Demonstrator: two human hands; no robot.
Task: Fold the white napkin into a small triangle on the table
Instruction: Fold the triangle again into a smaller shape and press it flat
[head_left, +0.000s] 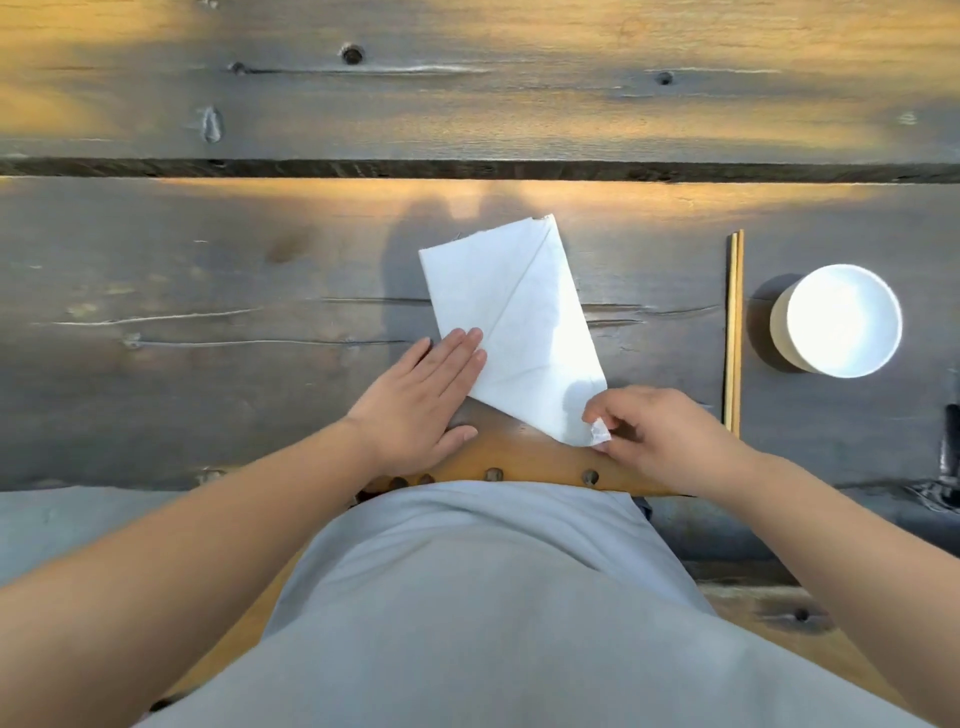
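The white napkin (524, 322) lies partly folded on the wooden table (208, 364), tilted, with a diagonal crease and a folded flap showing. My left hand (421, 400) lies flat, its straight fingers pressing the napkin's left edge. My right hand (654, 436) pinches the napkin's near right corner between thumb and fingers and lifts it slightly off the table.
A pair of wooden chopsticks (733, 332) lies to the right of the napkin. Beyond them stands a white cup (836, 319). A dark gap (467, 170) runs between the table planks further back. The table's near edge is right against my body.
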